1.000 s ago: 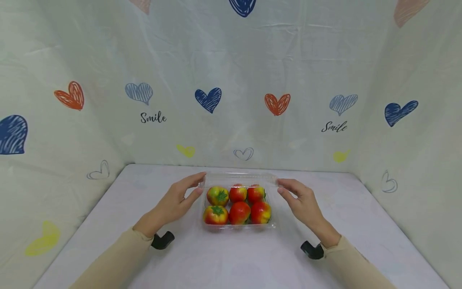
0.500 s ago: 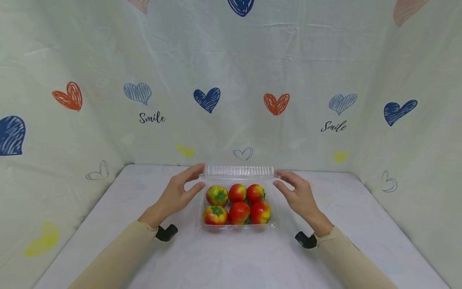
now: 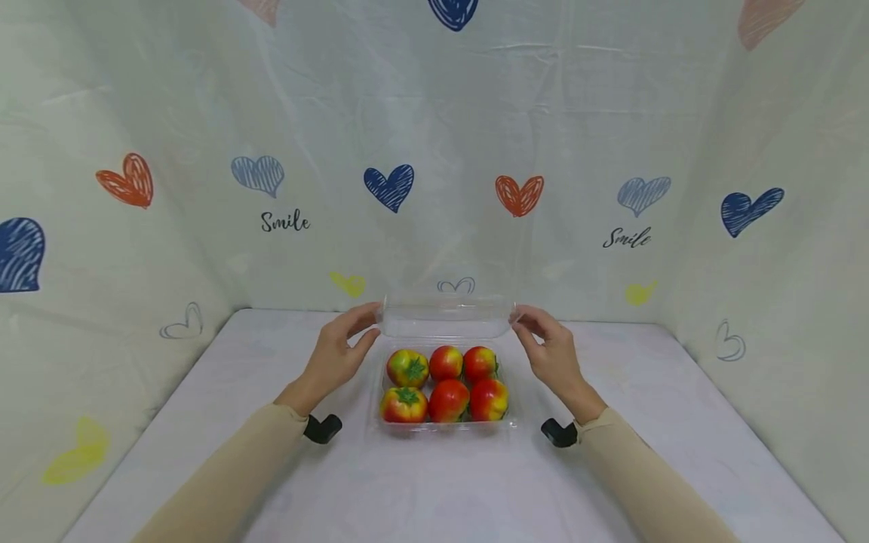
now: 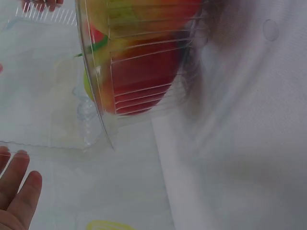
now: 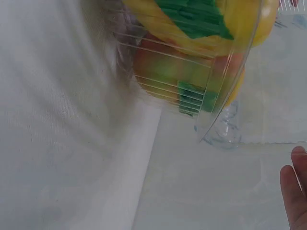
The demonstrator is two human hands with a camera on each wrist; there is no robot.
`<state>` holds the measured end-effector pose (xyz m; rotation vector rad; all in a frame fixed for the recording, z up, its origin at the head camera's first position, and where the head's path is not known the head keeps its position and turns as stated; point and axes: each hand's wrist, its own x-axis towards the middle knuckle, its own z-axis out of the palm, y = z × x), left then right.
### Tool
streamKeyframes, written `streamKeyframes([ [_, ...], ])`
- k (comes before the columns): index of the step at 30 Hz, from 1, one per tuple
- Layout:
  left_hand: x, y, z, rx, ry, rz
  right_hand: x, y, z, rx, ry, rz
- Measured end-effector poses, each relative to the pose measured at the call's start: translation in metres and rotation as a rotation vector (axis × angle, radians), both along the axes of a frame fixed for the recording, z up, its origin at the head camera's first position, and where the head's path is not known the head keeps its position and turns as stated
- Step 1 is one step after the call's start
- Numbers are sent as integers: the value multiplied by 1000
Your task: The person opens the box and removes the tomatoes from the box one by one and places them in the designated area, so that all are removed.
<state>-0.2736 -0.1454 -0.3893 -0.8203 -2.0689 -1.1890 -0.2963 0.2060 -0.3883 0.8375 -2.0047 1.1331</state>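
White table [image 3: 204, 422] under heart-print curtain walls [image 3: 434, 151], left hand [image 3: 336, 356] and right hand [image 3: 553, 354] pinching clear lid [image 3: 444, 320]

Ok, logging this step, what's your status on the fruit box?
Left hand and right hand each pinch an end of the clear lid. Lid raised behind the tray, six tomatoes inside. Nothing in the way.
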Motion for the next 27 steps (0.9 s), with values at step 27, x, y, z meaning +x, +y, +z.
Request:
streamKeyframes([
  [27,-8,18,26,112,86,106,-7,-17,19,-58,3,24],
])
